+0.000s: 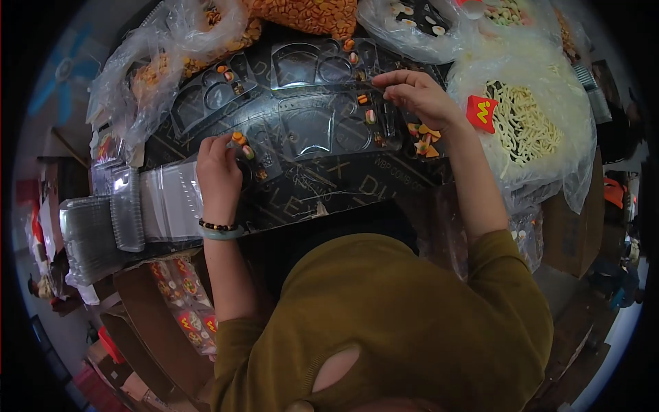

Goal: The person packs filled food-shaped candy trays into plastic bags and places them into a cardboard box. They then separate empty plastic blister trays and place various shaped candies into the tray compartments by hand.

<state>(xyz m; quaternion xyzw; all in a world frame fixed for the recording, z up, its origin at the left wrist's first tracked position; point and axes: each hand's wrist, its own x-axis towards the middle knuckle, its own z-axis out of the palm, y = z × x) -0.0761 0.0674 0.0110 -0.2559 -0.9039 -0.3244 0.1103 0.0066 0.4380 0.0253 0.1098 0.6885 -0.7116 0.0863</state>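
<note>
My left hand (220, 168) wears a beaded bracelet and a pale bangle. Its fingers are curled together beside the orange toy pieces (239, 138) in the left clear plastic tray (267, 147); what they hold, if anything, is hidden. My right hand (420, 98) hovers near the right end of the middle clear tray (307, 128), fingers stretched left, thumb and index slightly apart, nothing visible between them. Small toy foods (371, 117) sit in that tray's narrow compartments. Two more clear trays, an upper one (295, 64) and an upper-left one (199, 103), hold similar pieces.
A bag of noodle-like strands (528, 130) with a red fries-box piece (482, 113) stands at right. Loose orange pieces (425, 141) lie below my right hand. Bags of orange pieces (309, 17) line the back. Stacked clear plastic trays (93, 230) are at left, above an open carton (147, 316).
</note>
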